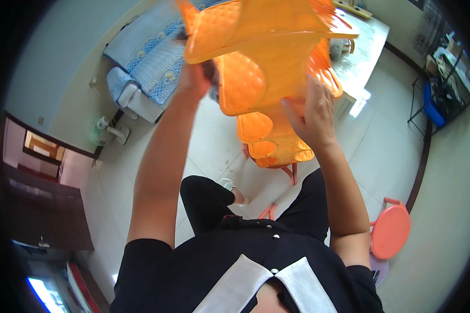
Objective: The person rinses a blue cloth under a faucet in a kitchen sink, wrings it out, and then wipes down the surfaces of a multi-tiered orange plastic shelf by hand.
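A tall orange plastic rack [282,70] with several tiers of scalloped, quilted trays rises in front of me, its top running out of the picture. At its left side is my left hand [194,78], raised and partly hidden by a tray. Its fingers close on a dark grey, cloth-like thing [212,73], which is blurred and mostly covered. My right hand [313,112] grips the right side of the rack's central column below a large tray, thumb toward the middle and fingers pointing up. Lower, smaller trays [277,146] show beneath my hands.
Pinkish-red stool legs [292,175] stand under the rack. A round red stool [390,232] is at the right wall. Further off are a sofa with blue covers [146,57], a fan [104,128], a white table [368,41] and a black metal shelf [420,99] with bags.
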